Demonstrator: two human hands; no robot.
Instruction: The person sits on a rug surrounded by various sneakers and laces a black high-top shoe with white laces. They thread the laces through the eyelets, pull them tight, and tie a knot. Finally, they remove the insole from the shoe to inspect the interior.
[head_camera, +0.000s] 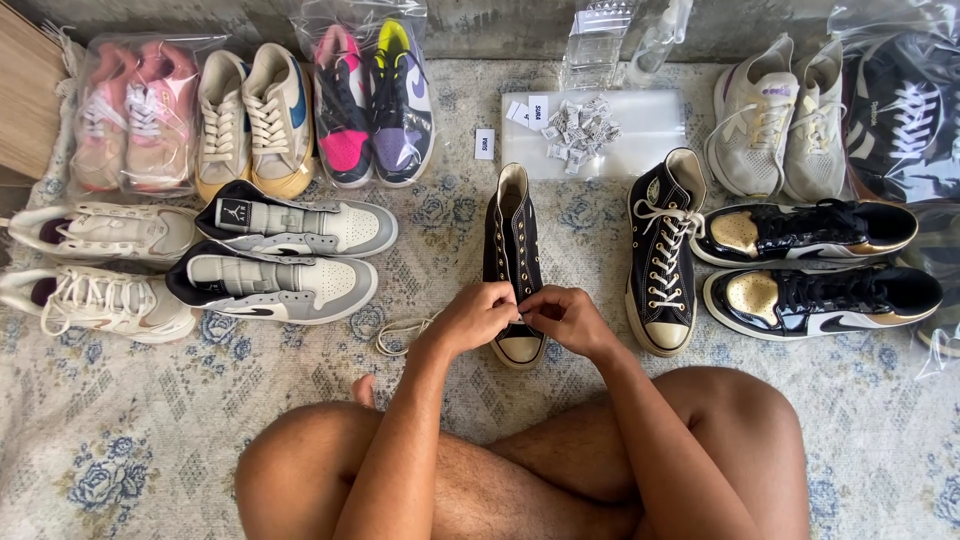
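Observation:
A black high-top canvas shoe (512, 250) with no lace through its eyelets stands on the patterned rug (130, 430), toe toward me. My left hand (478, 315) and my right hand (565, 318) meet over its toe end, fingers pinched together on the end of a cream shoelace. The rest of that shoelace (398, 335) lies coiled on the rug left of the shoe. Its laced partner, a second black high-top (662, 265), stands just to the right.
Pairs of sneakers ring the rug: grey-white (285, 260) and white (95, 265) at left, black-gold (810, 265) at right, bagged pairs along the back. A flat clear bag with small white sachets (585, 130) lies behind the shoe. My crossed legs (520, 470) fill the foreground.

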